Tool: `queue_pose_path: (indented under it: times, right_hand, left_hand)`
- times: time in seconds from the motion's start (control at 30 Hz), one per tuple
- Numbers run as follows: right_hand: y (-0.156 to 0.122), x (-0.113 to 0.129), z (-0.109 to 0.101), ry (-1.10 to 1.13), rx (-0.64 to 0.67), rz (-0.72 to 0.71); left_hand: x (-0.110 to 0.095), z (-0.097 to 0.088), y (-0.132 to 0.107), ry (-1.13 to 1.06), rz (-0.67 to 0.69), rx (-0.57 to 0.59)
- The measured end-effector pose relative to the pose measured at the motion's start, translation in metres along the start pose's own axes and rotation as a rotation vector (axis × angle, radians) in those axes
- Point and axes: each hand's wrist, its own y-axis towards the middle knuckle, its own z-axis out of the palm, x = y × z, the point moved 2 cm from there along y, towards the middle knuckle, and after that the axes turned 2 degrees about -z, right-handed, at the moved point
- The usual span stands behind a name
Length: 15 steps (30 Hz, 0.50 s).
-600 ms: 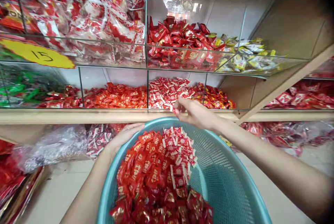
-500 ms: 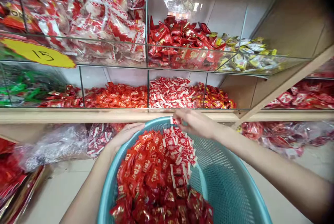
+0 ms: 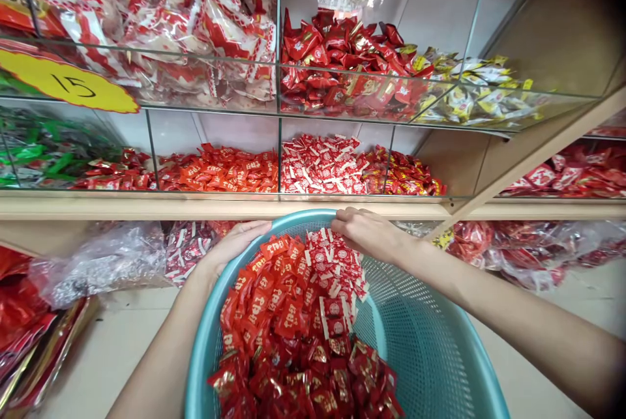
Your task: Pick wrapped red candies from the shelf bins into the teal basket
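A teal plastic basket (image 3: pixel 430 354) fills the lower middle of the view, heaped on its left side with several red wrapped candies (image 3: pixel 298 321). My left hand (image 3: pixel 232 246) grips the basket's far left rim. My right hand (image 3: pixel 364 233) rests at the far rim with fingers curled down over the red-and-white candies (image 3: pixel 332 262) at the top of the heap; whether it holds one is hidden. Just beyond, behind glass, lies a compartment of the same red-and-white candies (image 3: pixel 323 165).
Glass-fronted shelves hold orange-red candies (image 3: pixel 220 168), dark red ones (image 3: pixel 401 174), green ones (image 3: pixel 39 158), and bigger bags (image 3: pixel 342 60) above. A yellow tag marked 15 (image 3: pixel 68 83) hangs at left. A wooden ledge (image 3: pixel 147 207) runs below; clear bags (image 3: pixel 98 262) sit beneath.
My right hand came down from the shelf's red-and-white candy compartment to the basket's far rim, bringing a candy with it. The view tilted slightly down. My left hand kept its grip.
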Motion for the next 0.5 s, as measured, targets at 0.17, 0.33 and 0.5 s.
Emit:
queue_pose_path:
  times: [0.17,0.33,0.5]
  right_hand:
    - [0.007,0.002,0.008,0.005,-0.011,-0.022]
    - [0.016,0.004,0.012,0.05,-0.024,-0.027]
    - [0.023,0.008,0.012,0.092,0.026,0.02]
  left_hand:
    - [-0.002,0.002,-0.001,0.004,-0.001,0.003]
    - [-0.001,0.002,-0.001,0.001,0.015,0.001]
    - [0.0,0.001,-0.001,0.01,0.017,-0.01]
